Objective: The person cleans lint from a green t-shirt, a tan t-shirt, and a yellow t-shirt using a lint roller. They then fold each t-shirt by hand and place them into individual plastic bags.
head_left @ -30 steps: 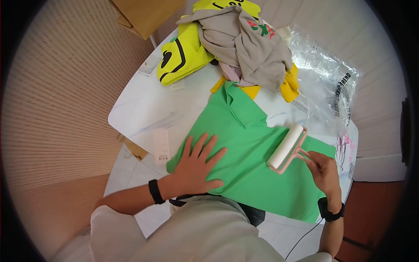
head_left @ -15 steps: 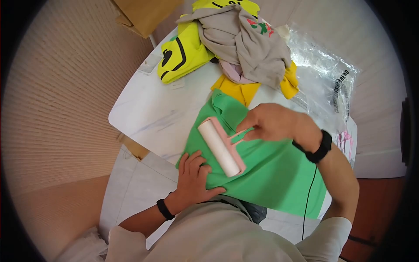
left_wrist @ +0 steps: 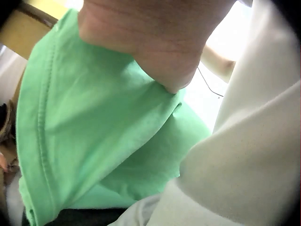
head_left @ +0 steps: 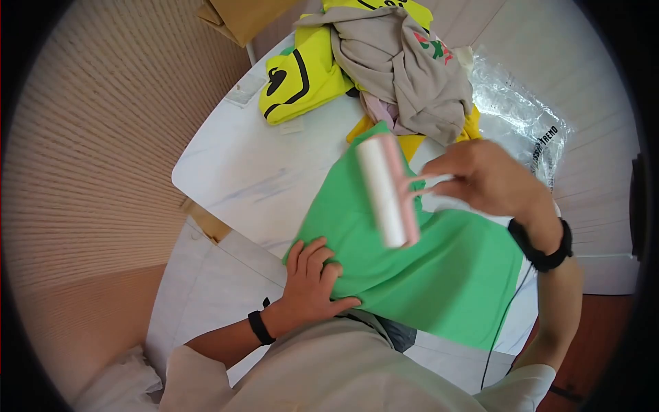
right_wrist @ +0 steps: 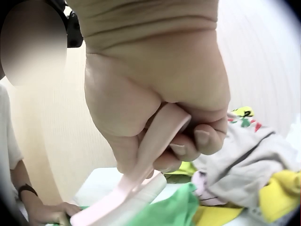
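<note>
Far left: ribbed wall [head_left: 117, 172], clear plastic bundle [head_left: 123, 381] low in the corner, brown piece [head_left: 209, 223] by the table edge. Next, brown paper bag [head_left: 250, 17] at top, beyond the white table [head_left: 237, 165], which has a faint marbled pattern.

Left wrist wears a black band [head_left: 259, 328]. Left hand [head_left: 311, 278] rests on the near left corner of the green garment [head_left: 425, 275], fingers bent a little, thumb spread wide away from them. Yellow garment [head_left: 309, 79] with black print lies further back, small white tag [head_left: 292, 126] just beside it.

Green garment spreads over the middle and near part of the table, rumpled, near edge by the person's body. Lint roller [head_left: 386, 192], white roll on pink frame, is over its left-centre part, roll tilted slightly off upright in the head view. Roller blurred, so hard to say whether it touches the cloth.

Behind: grey garment [head_left: 405, 69] with red and green print, heaped on lilac cloth [head_left: 381, 110] and golden cloth [head_left: 473, 127].

Right hand [head_left: 487, 180] grips the lint roller's pink handle, fingers curled round it; black watch-like band [head_left: 546, 248] on that wrist, thin dark cable [head_left: 504, 326] below. Far right, clear printed plastic bag [head_left: 515, 103] lies beside the heap
</note>
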The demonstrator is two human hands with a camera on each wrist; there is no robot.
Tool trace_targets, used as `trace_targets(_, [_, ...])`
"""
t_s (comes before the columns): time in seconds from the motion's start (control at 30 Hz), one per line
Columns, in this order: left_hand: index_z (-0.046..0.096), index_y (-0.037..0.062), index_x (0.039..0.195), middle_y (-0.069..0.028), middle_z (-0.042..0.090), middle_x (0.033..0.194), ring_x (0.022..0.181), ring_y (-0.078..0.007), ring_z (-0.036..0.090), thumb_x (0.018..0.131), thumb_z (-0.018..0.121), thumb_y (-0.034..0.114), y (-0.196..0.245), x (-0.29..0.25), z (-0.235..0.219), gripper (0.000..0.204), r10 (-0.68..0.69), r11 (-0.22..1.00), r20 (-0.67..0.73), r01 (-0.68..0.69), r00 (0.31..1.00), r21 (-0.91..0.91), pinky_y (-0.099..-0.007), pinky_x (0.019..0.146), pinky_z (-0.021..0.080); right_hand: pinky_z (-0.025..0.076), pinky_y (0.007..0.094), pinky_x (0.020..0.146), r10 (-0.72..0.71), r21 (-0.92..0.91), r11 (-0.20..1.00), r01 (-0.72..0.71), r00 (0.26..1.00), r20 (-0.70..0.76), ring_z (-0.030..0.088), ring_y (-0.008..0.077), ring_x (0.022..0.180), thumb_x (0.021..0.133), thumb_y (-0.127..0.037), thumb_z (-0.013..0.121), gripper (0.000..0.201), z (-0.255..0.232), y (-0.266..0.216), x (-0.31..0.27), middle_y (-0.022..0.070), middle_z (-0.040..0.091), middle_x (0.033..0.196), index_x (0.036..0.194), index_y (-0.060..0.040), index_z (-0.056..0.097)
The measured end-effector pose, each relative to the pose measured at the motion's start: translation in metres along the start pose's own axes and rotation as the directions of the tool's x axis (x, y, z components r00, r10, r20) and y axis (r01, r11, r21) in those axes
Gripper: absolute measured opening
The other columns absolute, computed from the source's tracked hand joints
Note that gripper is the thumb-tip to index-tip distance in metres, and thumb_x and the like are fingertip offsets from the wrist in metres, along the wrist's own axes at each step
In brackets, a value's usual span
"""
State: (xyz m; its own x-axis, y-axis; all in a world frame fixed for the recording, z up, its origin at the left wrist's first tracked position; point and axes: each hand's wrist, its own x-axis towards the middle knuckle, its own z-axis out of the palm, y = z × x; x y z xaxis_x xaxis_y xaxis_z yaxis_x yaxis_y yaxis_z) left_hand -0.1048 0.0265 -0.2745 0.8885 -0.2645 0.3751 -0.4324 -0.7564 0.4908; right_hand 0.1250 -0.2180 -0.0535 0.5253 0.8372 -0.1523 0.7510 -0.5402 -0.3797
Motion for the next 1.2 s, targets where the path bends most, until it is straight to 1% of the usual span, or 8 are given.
trace_targets(0.17, [0.058,0.0069,0.106,-0.0165,0.048,0.127,0.135,-0.0423,0.044,0.075,0.084,0.059,0.007,0.004,-0.008,0.066,-0.035,0.999,0.003,0.035,0.999,-0.022,-0.0650,0.113,0.027,0.055,0.0486,0.081,-0.052,0.023,0.999,0.050,0.992,0.111,0.069,0.0389,0.091,0.092,-0.030,0.075,0.029,0.061,-0.005,0.045,0.0157,0.074,0.095,0.116,-0.0130,0.077])
trace_targets(0.3, [0.058,0.0064,0.105,-0.0171,0.049,0.126,0.134,-0.0431,0.045,0.077,0.082,0.062,0.000,-0.002,-0.005,0.067,-0.005,0.999,0.006,0.005,1.000,-0.033,-0.0657,0.112,0.028,0.056,0.0471,0.084,0.054,0.034,0.997,-0.062,0.980,0.191,0.070,0.0372,0.095,0.092,-0.031,0.075,0.028,0.050,0.037,0.059,0.0126,0.076,0.097,0.115,-0.0156,0.077])
trace_targets(0.5, [0.057,0.0062,0.102,-0.0177,0.050,0.126,0.133,-0.0441,0.045,0.078,0.081,0.065,-0.003,-0.002,-0.002,0.068,0.017,0.999,0.000,-0.017,1.000,-0.029,-0.0668,0.111,0.027,0.055,0.0475,0.081,0.140,-0.301,0.942,-0.150,0.989,-0.055,0.070,0.0359,0.094,0.089,-0.027,0.078,0.024,0.013,0.077,0.017,0.0117,0.075,0.096,0.111,-0.0184,0.078])
trace_targets(0.6, [0.057,0.0065,0.102,-0.0176,0.050,0.126,0.133,-0.0443,0.045,0.077,0.081,0.066,-0.004,-0.004,0.000,0.068,0.014,0.999,0.004,-0.014,1.000,-0.031,-0.0669,0.111,0.026,0.054,0.0480,0.078,0.205,-0.481,0.846,-0.230,0.973,-0.106,0.068,0.0365,0.092,0.085,-0.025,0.079,0.024,-0.004,0.057,-0.006,0.0125,0.072,0.092,0.108,-0.0182,0.077])
trace_targets(0.77, [0.056,0.0069,0.101,-0.0177,0.049,0.126,0.132,-0.0442,0.045,0.078,0.082,0.064,-0.002,-0.002,-0.001,0.067,-0.002,0.999,0.032,0.003,0.999,-0.038,-0.0673,0.111,0.025,0.049,0.0465,0.072,0.025,-0.202,0.978,-0.045,0.995,-0.101,0.063,0.0351,0.081,0.086,-0.021,0.080,0.027,0.014,0.021,-0.029,0.0109,0.065,0.082,0.112,-0.0166,0.077])
trace_targets(0.83, [0.056,0.0070,0.102,-0.0180,0.049,0.127,0.132,-0.0444,0.046,0.078,0.082,0.061,-0.001,-0.002,-0.002,0.064,-0.003,0.999,0.031,0.004,1.000,-0.035,-0.0675,0.111,0.025,0.050,0.0454,0.074,0.094,-0.028,0.995,-0.094,0.995,-0.018,0.064,0.0347,0.083,0.089,-0.019,0.078,0.025,0.030,0.007,-0.033,0.0119,0.066,0.084,0.114,-0.0175,0.077])
trace_targets(1.03, [0.057,0.0071,0.103,-0.0188,0.048,0.126,0.130,-0.0450,0.047,0.079,0.084,0.048,0.004,0.003,-0.009,0.055,0.004,0.999,0.043,-0.002,0.999,-0.046,-0.0672,0.110,0.027,0.054,0.0470,0.077,0.279,0.088,0.954,-0.286,0.957,0.083,0.069,0.0378,0.086,0.090,-0.024,0.075,0.024,0.051,0.040,-0.067,0.0152,0.074,0.091,0.112,-0.0162,0.077])
trace_targets(1.2, [0.057,0.0058,0.105,-0.0201,0.048,0.128,0.130,-0.0453,0.047,0.085,0.080,0.032,0.009,0.012,-0.018,0.040,-0.008,0.998,0.084,0.013,0.996,-0.059,-0.0629,0.109,0.034,0.053,0.0473,0.074,0.378,-0.022,0.925,-0.380,0.925,-0.046,0.068,0.0388,0.083,0.089,-0.021,0.074,0.022,0.046,0.051,-0.135,0.0162,0.073,0.091,0.108,-0.0109,0.077])
